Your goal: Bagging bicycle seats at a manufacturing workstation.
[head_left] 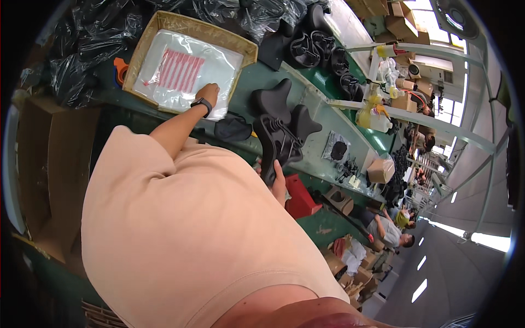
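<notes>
**Reached Across Green Workbench [242, 94], Gripped Bike Seat [265, 138]**

Reached into the tan tray [213, 30] for clear plastic bags [221, 59], seemingly light, limp and slippery, best lifted by one loose edge. Held the black seat at the bench's near edge, rails showing, near other black seats [273, 98]. Looked firm, fairly light and hard to damage, best taken by the narrow nose, as gripped in the right hand [279, 183]. Touched the bags with the left hand [208, 94]; could not tell whether pinching any.
</notes>
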`<state>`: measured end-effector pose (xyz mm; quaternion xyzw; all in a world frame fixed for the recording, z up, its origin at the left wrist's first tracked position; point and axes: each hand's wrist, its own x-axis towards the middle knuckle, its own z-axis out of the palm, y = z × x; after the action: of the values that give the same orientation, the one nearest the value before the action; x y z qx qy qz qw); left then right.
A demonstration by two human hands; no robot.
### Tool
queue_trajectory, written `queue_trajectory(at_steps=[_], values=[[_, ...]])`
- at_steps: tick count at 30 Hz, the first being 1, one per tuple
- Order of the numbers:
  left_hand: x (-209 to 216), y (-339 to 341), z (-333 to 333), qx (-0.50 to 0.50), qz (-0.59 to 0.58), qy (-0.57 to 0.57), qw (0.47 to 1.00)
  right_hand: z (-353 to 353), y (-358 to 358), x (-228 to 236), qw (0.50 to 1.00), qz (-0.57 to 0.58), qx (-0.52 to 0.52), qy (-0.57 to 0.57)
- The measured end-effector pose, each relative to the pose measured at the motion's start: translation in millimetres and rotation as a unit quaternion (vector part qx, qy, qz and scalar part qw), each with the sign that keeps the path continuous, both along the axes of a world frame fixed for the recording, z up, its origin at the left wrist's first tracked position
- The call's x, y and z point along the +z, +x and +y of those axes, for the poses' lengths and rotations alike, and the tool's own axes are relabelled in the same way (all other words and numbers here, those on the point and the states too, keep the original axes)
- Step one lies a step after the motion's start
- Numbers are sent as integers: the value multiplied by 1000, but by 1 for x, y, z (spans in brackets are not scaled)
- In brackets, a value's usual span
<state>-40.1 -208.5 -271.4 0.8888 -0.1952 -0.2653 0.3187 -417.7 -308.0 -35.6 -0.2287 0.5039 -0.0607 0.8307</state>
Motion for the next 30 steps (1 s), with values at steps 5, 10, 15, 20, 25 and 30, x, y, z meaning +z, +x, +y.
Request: queue_trajectory(at_steps=[5,10,15,20,25,30], values=[[-20,32,38,104,103,-161,976,18,107,-20,989,-30,75,-124],[33,67,78,195,433,-360,803,59,222,-33,977,-123,54,-167],[105,80,122,-63,448,-372,811,59,289,-56,968,-237,80,26],[169,113,178,147,505,-547,652,64,318,-46,921,-275,80,265],[158,128,209,271,510,-695,429,70,345,-2,918,-340,139,150],[211,128,200,322,302,-598,669,50,317,12,940,-264,201,-81]])
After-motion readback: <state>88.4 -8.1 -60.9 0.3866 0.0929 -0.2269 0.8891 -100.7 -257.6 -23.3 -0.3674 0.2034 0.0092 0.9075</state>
